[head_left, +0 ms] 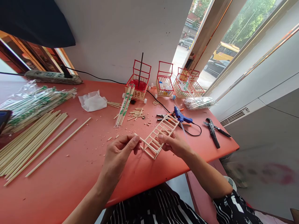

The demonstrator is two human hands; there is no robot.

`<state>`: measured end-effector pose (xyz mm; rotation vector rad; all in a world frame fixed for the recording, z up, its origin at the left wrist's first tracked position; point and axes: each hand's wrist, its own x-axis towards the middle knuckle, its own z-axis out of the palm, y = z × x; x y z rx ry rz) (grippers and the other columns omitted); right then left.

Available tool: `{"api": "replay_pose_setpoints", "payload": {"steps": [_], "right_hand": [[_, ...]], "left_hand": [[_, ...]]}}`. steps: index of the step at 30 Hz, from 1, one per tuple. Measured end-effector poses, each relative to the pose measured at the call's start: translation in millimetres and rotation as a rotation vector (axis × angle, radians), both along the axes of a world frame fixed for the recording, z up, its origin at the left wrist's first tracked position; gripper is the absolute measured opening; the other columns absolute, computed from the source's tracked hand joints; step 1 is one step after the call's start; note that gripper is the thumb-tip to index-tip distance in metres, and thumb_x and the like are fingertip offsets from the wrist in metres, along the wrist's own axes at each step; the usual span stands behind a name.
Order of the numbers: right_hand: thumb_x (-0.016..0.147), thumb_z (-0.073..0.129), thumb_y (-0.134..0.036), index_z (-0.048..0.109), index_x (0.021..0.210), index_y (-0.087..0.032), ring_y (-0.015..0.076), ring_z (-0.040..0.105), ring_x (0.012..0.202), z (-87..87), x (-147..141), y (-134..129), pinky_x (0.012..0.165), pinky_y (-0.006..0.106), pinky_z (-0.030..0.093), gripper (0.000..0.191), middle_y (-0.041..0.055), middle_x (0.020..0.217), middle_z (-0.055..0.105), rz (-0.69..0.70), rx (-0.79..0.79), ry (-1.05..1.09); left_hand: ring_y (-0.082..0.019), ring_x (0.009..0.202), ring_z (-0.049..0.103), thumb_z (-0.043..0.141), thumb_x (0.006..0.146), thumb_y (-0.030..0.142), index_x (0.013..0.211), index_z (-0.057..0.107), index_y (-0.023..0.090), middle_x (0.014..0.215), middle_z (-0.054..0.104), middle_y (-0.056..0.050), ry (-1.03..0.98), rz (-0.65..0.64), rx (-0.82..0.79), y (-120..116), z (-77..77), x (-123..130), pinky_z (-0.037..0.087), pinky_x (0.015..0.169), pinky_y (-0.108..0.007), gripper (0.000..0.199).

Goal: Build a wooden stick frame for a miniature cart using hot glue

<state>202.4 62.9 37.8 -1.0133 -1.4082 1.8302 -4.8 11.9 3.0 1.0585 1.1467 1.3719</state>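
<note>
A ladder-like frame of pale wooden sticks (153, 151) is held above the front part of the red table (88, 193). My right hand (176, 144) grips its long side, thumb on top. My left hand (121, 152) pinches a short stick (138, 137) that meets the near left corner of the frame; whether the two are joined there I cannot tell. Just behind the frame lies a blue glue gun (183, 116). Orange-handled pliers (161, 117) are partly hidden by the frame.
Long chopsticks (35, 140) and wrapped bundles (44, 101) cover the left side. Short cut sticks (136, 113) and scraps lie mid-table. Small red-trimmed stick carts (137, 84) stand along the wall. Black cutters (213, 132) rest near the right edge. A power strip (52, 77) sits at back left.
</note>
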Motion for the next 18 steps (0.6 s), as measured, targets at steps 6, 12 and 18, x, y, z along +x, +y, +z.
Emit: {"api": "replay_pose_setpoints", "payload": {"steps": [6,12,18], "right_hand": [[0.084,0.073,-0.045,0.033,0.062,-0.021,0.0045,0.024,0.051,-0.7,1,0,0.048,0.023,0.015,0.052,-0.0081,0.062,0.028,0.015,-0.008,0.013],[0.083,0.073,-0.046,0.039,0.062,-0.020,0.0044,0.023,0.050,0.0,0,0,0.048,0.023,0.015,0.047,-0.0084,0.060,0.030,0.018,-0.012,0.004],[0.082,0.074,-0.048,0.040,0.062,-0.019,0.0040,0.024,0.049,0.5,0,-1,0.048,0.023,0.015,0.048,-0.0086,0.059,0.032,0.006,-0.013,-0.016]], "left_hand": [[-0.016,0.092,0.064,0.072,0.087,0.014,0.102,0.072,0.023,0.106,0.068,-0.004,0.567,0.394,0.625,-14,5.7,3,0.054,0.082,-0.030,0.018],[-0.024,0.108,0.064,0.070,0.080,-0.007,0.124,0.068,0.019,0.122,0.070,-0.013,0.814,0.221,0.941,-16,-0.5,4,0.055,0.091,-0.040,0.052],[-0.025,0.106,0.066,0.067,0.080,-0.012,0.125,0.068,0.015,0.113,0.072,-0.014,0.849,0.213,0.990,-15,1.1,5,0.054,0.093,-0.041,0.052]]}}
